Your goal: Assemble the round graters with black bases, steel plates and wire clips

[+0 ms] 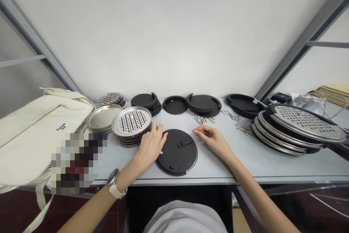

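Observation:
A black round disc (174, 153) lies on the table in front of me, with a raised clip-like bar and a small slot on its face. My left hand (151, 144) rests over the disc's left edge, thumb on the face and fingers at the rim. Just right of the disc, my right hand (211, 139) pinches a small shiny wire clip, mostly hidden by the fingertips. Behind that hand lies a heap of bent wire clips (204, 120). Next to my left hand stands a stack of round metal grater plates (132, 122).
Smooth metal discs (105, 118) and a cream bag (35, 135) are on the left. Black round parts (144, 102) line the back, including a black ring-edged piece (204, 103). More wire clips (244, 129) lie near a tall stack of large grater plates (302, 120) at right.

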`<state>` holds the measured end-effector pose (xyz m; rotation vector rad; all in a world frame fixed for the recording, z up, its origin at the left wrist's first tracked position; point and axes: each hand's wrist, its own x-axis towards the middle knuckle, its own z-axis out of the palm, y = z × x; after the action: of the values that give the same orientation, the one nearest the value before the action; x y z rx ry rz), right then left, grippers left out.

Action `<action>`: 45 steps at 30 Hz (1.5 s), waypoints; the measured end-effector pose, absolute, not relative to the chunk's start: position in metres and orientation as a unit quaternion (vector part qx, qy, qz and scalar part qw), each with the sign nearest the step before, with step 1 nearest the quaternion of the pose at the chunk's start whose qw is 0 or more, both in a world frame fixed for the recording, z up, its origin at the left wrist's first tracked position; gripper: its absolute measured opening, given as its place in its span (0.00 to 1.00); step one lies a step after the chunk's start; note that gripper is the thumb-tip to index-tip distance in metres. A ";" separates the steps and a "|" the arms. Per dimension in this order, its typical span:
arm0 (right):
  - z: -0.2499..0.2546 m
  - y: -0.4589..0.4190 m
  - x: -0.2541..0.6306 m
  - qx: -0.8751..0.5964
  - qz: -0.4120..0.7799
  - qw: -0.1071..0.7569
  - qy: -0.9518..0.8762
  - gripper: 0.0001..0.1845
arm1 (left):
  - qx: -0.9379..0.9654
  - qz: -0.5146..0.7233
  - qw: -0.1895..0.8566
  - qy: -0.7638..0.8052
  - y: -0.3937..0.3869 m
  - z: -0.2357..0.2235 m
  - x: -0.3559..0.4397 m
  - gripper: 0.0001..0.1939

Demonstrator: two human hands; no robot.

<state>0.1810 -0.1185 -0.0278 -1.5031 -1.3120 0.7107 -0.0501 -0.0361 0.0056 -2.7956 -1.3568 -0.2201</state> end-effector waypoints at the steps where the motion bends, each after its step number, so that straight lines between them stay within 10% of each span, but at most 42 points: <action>1: -0.028 -0.119 0.181 -0.617 0.303 0.487 -0.538 0.14 | -0.894 -0.086 0.031 -0.438 -0.040 0.008 -0.047 0.16; 10: -0.028 -0.125 0.167 -0.604 0.298 0.464 -0.575 0.14 | -0.966 -0.079 0.005 -0.248 -0.064 0.023 -0.018 0.15; 45: -0.031 -0.137 0.153 -0.654 0.145 0.312 -0.674 0.11 | -0.951 -0.115 -0.044 -0.283 -0.063 -0.001 -0.010 0.11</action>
<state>0.1525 -0.1372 -0.0307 -1.7264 -1.7776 0.3832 -0.0103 -0.0633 -0.0010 -3.0744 -0.9158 -0.3704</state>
